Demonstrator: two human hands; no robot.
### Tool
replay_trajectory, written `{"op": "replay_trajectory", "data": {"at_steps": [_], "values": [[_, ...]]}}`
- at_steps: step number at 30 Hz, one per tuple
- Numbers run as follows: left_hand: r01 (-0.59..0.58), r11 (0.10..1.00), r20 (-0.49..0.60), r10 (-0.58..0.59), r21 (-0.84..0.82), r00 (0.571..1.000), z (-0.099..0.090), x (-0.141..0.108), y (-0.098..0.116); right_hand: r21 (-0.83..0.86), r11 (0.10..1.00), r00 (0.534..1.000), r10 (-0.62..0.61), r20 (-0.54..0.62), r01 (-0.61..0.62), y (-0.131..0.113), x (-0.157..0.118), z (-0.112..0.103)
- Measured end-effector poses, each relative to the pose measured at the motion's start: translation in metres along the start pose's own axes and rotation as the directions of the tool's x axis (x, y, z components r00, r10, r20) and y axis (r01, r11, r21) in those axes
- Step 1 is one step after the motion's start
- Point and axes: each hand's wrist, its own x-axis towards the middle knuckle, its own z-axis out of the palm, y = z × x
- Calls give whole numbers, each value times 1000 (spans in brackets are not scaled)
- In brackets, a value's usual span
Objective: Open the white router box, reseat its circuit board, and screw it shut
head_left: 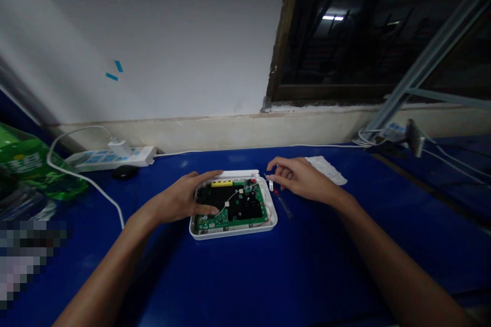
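An opened white plastic device, seemingly a router (195,235), lies on the blue table with its green circuit board (230,222) facing up. My left hand (184,196) grips its left side, fingers at the back edge and thumb pressed on the board near a thin white cable (233,196). That cable crosses the black part of the board toward my right hand (297,176). Thumb and forefinger of my right hand pinch together just off the device's right corner, apparently on the cable's end. Under those fingers lies a screwdriver (284,207) with a clear handle.
A white power strip (141,156) with a plugged-in charger (120,148) sits along the wall, beside a black object (125,171). Green plastic packaging (30,163) is at far left. A crumpled white sheet (327,169) lies behind my right hand. A phone-like device (415,138) stands at right.
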Motion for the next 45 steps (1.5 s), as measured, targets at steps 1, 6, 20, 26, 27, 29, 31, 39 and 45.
{"op": "replay_trajectory", "data": {"at_steps": [1,6,20,26,27,29,31,39,45], "values": [[14,1000,-2,-14,22,1000,0,-1,0,-11,1000,1000,-4,-11,4,0,-1,-3],[-72,989,-196,97,131,976,4,3,21,-119,990,984,59,-169,-80,15,-6,-28],[-311,911,-10,326,272,945,60,8,77,-439,855,961,240,-136,-276,86,-24,-61],[-314,926,-37,328,211,944,56,6,78,-425,849,950,284,-133,-313,98,-29,-62],[-314,930,-51,329,192,943,55,5,79,-419,851,948,282,-146,-318,96,-29,-62],[-310,941,-114,326,139,938,52,4,80,-408,852,943,274,-189,-329,90,-28,-64],[-298,954,-215,299,39,930,48,4,82,-383,864,938,248,-244,-328,77,-26,-65],[-162,288,-215,-164,-944,963,37,19,77,-260,962,947,-153,-282,78,-15,-5,-6],[-172,158,-213,-298,-972,930,20,18,64,-173,948,877,-313,-364,267,-44,1,28]]}}
